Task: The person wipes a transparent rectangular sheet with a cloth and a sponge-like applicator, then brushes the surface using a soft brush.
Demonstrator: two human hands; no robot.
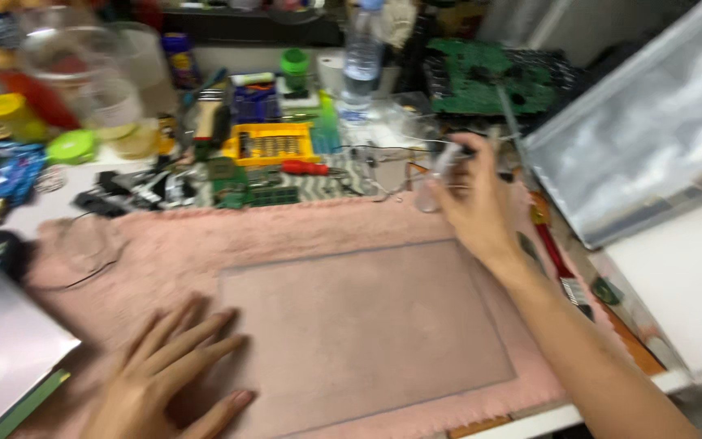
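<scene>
A small clear object (440,175), blurred and hard to name, sat in the right hand (477,207) at about one o'clock from the middle of the view. The fingers (448,191) were curled loosely round it, thumb toward the top, so the grip was partly closed on the object rather than clenched. Whether the object's lower end touched the surface below could not be told.

The left hand (164,370) lay at seven o'clock, palm down and fully spread, holding nothing. Its fingertips (225,341) rested at the near-left corner of a flat transparent sheet (367,325), which lay on a pink fuzzy mat (302,223) covering the bench.

Beyond the mat, at twelve o'clock, stood a yellow tray of small bits (270,145), a red-handled screwdriver (306,168) just right of it, and a clear water bottle (361,61) behind. A green circuit board (481,77) lay at one o'clock, well past the right hand. At three o'clock a large grey panel (652,138) leaned along the edge, with a red-handled brush (558,260) just beside the right forearm. A clear jar (67,61) and a yellow lid (2,106) stood at ten o'clock, and a grey slab (2,341) lay at eight o'clock.
</scene>
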